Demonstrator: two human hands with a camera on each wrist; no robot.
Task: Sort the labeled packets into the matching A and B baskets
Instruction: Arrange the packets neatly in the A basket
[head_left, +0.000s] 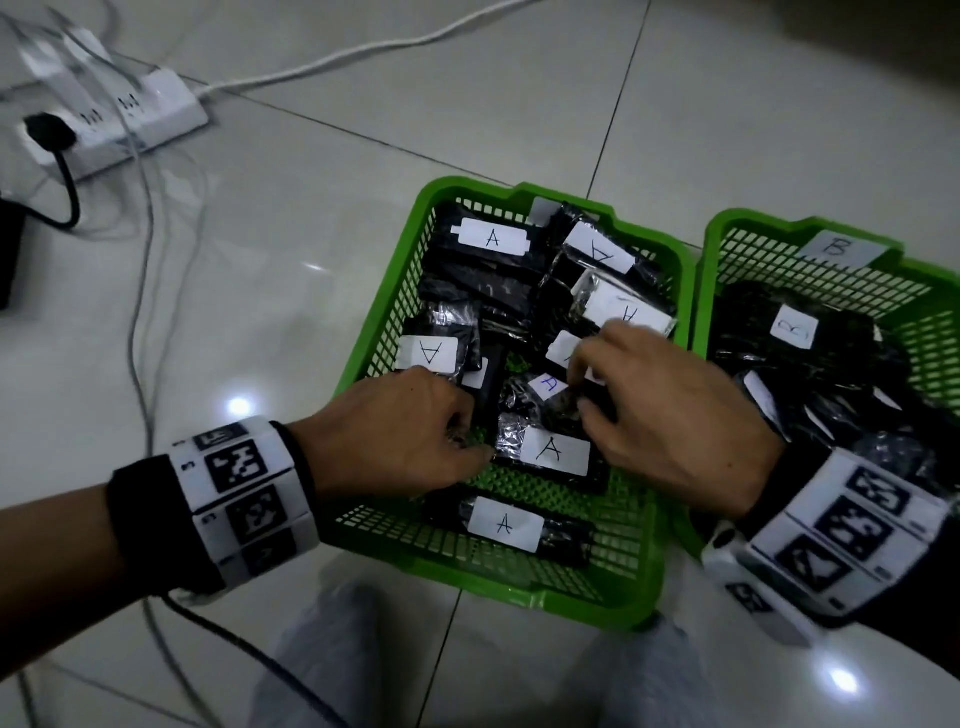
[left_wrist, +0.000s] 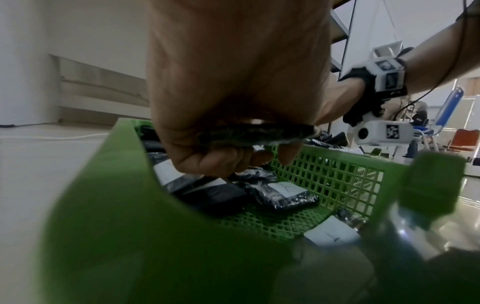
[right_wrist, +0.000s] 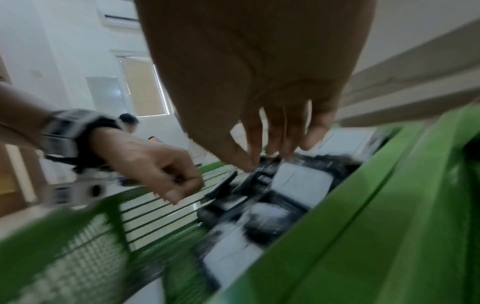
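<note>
Both hands are reaching down into the green basket (head_left: 387, 291) that is holding the packets marked A. The left hand (head_left: 400, 434) is curling its fingers around a dark packet (left_wrist: 255, 133); the left wrist view is showing that packet's edge clamped between the thumb and the curled fingers. The right hand (head_left: 670, 415) is sitting just to the right of the left one, its fingers (right_wrist: 253, 142) loosely spread and pointing down, their tips touching black packets in the middle of the basket. Whether the right hand is actually gripping one cannot be told, since the right wrist view is blurring.

Between the two hands, a packet with an A label (head_left: 553, 451) is lying flat, and another A packet (head_left: 506, 524) is lying nearer the person than both hands. More A packets (head_left: 493, 239) are piling up beyond the fingertips, against the far wall.

To the right of the right hand, a second green basket (head_left: 727, 244) is standing just beside the first, carrying a B tag (head_left: 839, 249) on its far wall and holding black packets, one showing a B label (head_left: 795, 327). Both baskets are resting on a pale tiled floor (head_left: 311, 291). Far off to the left of the left hand, a white power strip (head_left: 156, 109) with cables is lying on the tiles.
</note>
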